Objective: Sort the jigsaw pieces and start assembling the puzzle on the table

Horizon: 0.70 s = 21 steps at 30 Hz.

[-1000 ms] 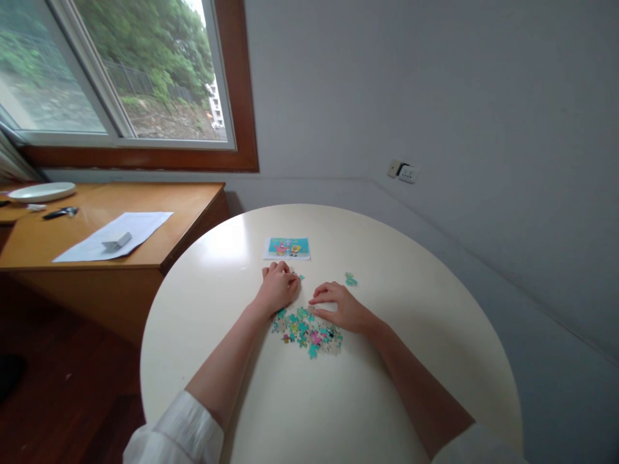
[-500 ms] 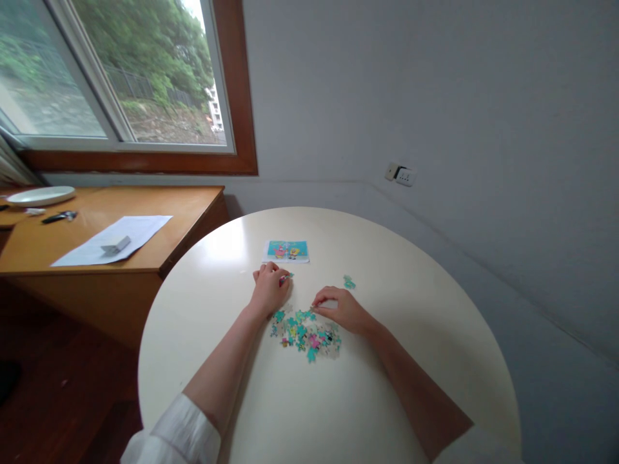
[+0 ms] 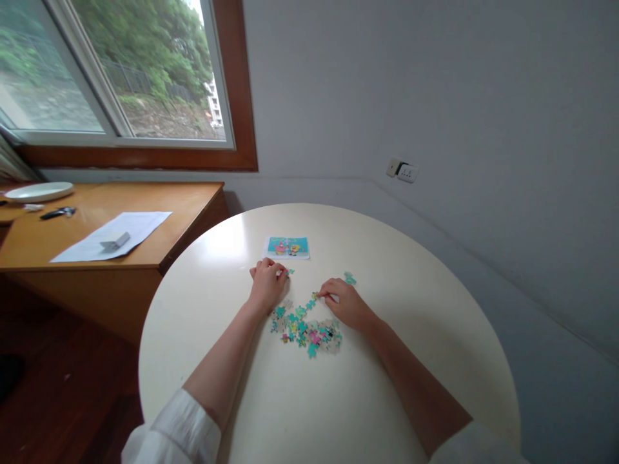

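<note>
Looks like sorting and pairing of jigsaw bits. Pinches a teal piece (image 3: 289, 272) in the narrowed fingers of the left hand (image 3: 265, 285), just short of the picture card (image 3: 287, 247). Meets a second piece (image 3: 314, 298) with the curled fingers of the right hand (image 3: 345, 303), at the far edge of the loose heap (image 3: 305, 327) on the counter (image 3: 387, 386); gripping or merely touching, cannot tell. Leaves a stray piece (image 3: 350, 279) just beyond the right knuckles. Calls next, probably, for turning tabs to match and checking against the card.
</note>
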Tool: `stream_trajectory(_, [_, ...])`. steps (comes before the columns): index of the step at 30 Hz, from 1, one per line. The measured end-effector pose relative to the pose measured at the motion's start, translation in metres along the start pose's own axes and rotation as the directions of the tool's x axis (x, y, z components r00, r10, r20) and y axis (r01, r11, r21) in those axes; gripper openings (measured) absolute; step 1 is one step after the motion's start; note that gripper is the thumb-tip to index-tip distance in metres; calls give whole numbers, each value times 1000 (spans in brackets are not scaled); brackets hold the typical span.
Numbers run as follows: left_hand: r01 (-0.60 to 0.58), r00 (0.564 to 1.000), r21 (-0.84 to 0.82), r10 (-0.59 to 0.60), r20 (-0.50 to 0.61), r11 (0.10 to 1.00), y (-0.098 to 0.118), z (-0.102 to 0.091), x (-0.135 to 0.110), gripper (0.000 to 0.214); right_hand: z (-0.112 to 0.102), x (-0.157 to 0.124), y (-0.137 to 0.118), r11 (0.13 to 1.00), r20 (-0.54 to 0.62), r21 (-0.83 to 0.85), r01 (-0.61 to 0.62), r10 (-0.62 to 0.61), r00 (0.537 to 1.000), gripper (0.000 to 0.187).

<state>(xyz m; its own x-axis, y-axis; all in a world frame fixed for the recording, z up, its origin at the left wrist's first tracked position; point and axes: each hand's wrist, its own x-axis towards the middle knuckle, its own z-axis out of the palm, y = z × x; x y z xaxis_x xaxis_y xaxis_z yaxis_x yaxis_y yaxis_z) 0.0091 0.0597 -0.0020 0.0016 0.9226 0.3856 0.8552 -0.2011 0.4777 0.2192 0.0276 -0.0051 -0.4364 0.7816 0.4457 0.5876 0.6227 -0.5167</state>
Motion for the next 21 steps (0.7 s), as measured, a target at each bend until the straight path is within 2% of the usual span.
stream_trajectory(7, [9, 1000, -43, -8, 13, 999, 3, -4, 0, 18, -5, 1, -9, 1000, -15, 1, -15, 15, 1000, 8])
stream_trajectory(11, [-86, 995, -111, 91, 37, 990, 10, -6, -2, 18, -4, 2, -6, 999, -14, -28, -31, 31, 999, 7])
stream_trajectory(13, [-178, 975, -145, 195, 110, 973, 16, -7, -4, 22, -2, 2, -3, 998, -29, -44, -51, 49, 998, 7])
stream_trajectory(15, [-246, 936, -174, 280, 211, 953, 23, -10, -8, 31, -1, 2, 0, 996, -42, -59, -70, 68, 997, 8])
stream_trajectory(18, [-276, 892, -192, 325, 313, 942, 32, -14, -12, 42, 1, 1, 2, 992, -56, -79, -97, 92, 994, 11])
stream_trajectory(21, [-293, 863, -173, 338, 376, 940, 37, -18, -15, 41, 2, 1, 3, 990, -57, -83, -111, 106, 993, 14])
